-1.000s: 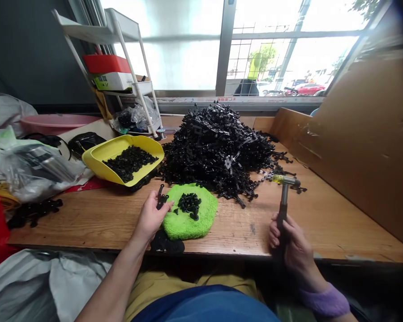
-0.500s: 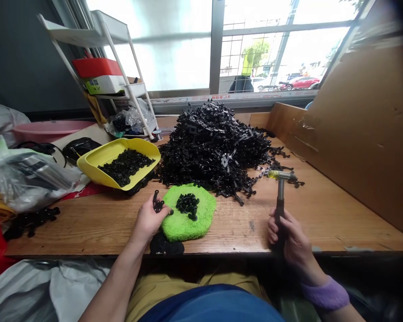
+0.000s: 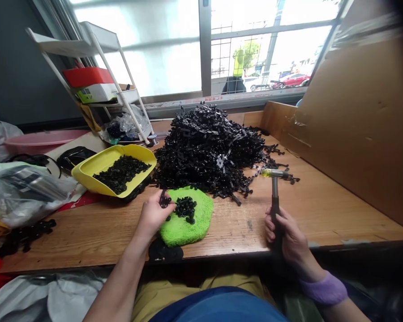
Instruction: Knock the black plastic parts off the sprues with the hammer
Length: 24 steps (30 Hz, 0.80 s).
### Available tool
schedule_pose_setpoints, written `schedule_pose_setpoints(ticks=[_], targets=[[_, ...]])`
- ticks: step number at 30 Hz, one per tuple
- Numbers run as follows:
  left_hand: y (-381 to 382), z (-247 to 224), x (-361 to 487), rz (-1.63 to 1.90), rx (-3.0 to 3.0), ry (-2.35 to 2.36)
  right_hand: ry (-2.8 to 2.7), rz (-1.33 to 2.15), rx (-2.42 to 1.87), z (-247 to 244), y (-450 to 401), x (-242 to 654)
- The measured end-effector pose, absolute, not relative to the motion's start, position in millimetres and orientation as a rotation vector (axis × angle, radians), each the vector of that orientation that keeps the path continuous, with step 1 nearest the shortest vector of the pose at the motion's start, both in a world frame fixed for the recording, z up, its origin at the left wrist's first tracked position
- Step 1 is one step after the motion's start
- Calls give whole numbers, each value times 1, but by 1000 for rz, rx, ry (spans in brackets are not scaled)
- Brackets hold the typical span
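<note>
Right hand closed round the handle of a hammer, held over the table to the right of the green pad. Hammer's long axis near vertical in view, head uppermost; head lies crosswise, yellow face pointing left. Left hand at pad's left edge, fingers mostly closed on black parts; exact count cannot be told. Small black pieces bunched on pad; large black pile behind. Red characters on window sill and carton label too small to read
</note>
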<state>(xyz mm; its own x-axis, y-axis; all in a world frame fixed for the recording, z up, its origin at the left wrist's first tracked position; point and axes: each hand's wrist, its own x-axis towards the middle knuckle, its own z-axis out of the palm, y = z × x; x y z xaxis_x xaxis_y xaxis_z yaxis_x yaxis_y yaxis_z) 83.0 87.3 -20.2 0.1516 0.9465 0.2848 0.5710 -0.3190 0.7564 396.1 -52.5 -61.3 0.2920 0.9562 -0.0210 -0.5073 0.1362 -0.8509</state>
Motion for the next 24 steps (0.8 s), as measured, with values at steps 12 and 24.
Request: schedule_pose_setpoints(ticks=[12, 24], targets=[[90, -25, 69, 1009, 2040, 1535, -665, 1148, -859, -62, -54, 397], [101, -11, 92, 966, 2196, 1586, -680, 1166, -844, -63, -52, 398]])
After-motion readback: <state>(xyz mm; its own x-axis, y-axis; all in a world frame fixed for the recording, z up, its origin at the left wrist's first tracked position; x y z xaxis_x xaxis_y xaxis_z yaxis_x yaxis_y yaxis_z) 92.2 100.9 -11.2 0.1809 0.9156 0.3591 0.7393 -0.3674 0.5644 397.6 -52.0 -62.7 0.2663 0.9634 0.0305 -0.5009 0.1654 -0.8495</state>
